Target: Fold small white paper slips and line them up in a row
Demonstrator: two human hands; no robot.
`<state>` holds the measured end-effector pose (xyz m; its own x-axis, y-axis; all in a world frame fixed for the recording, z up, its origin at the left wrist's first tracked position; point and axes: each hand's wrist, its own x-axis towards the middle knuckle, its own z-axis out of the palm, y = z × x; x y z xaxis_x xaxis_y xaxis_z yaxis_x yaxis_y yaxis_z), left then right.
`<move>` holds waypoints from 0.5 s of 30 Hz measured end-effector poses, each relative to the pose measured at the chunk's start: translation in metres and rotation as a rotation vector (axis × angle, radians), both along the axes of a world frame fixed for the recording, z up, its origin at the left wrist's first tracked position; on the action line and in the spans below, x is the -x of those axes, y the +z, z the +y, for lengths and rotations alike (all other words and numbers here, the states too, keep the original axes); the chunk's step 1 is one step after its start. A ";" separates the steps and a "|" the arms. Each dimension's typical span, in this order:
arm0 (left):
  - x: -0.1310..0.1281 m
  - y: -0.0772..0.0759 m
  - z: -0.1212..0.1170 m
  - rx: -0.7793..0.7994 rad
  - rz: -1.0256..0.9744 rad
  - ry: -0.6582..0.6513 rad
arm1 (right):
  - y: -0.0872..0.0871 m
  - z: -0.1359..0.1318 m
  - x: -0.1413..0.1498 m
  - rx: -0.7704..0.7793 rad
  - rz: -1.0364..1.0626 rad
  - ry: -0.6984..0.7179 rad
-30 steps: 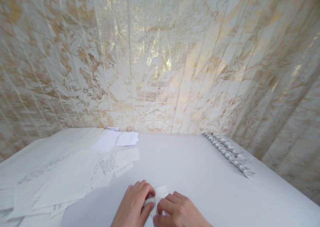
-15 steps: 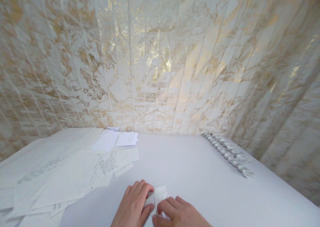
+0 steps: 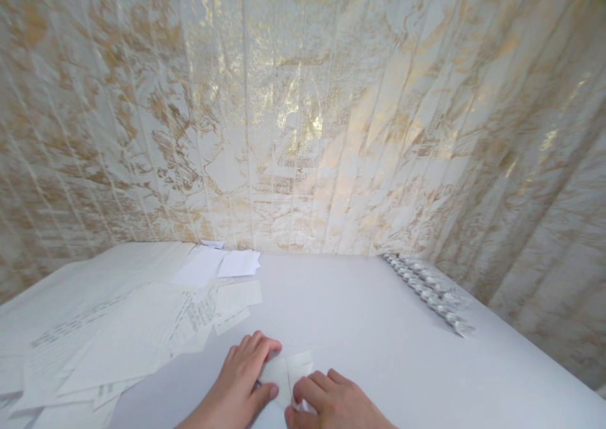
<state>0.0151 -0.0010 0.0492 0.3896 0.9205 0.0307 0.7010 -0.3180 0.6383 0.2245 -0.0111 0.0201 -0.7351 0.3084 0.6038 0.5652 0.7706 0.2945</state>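
Observation:
A small folded piece of white paper [image 3: 274, 373] lies on the white table in front of me, with a crease or folded edge running down its middle. My left hand [image 3: 246, 375] is at its left side, index finger and thumb spread apart, with the thumb tip touching the paper. My right hand [image 3: 331, 400] has its fingers curled in, thumb near index finger, pinching the paper's lower right part. The near end of the paper is partly hidden by my hands.
Many loose printed sheets [image 3: 127, 340] overlap on the left of the table [image 3: 350, 315]. Blank white slips [image 3: 239, 264] lie behind them. Rows of folded paper pieces [image 3: 428, 293] line the right edge. A gold-patterned curtain [image 3: 303, 113] hangs at the back.
My left hand has moved left, and its thumb and index finger are farther from my right hand. More of the paper shows between them. My right hand has shifted only slightly.

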 end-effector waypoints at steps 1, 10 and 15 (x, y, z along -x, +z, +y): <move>0.002 -0.003 0.002 0.008 -0.012 -0.007 | 0.000 0.000 -0.001 0.017 -0.011 0.001; 0.035 -0.025 0.019 -0.224 0.010 0.116 | -0.010 0.004 -0.008 0.152 -0.062 0.008; 0.016 -0.033 -0.001 -0.377 0.104 -0.104 | -0.049 0.011 0.004 0.251 -0.063 -0.086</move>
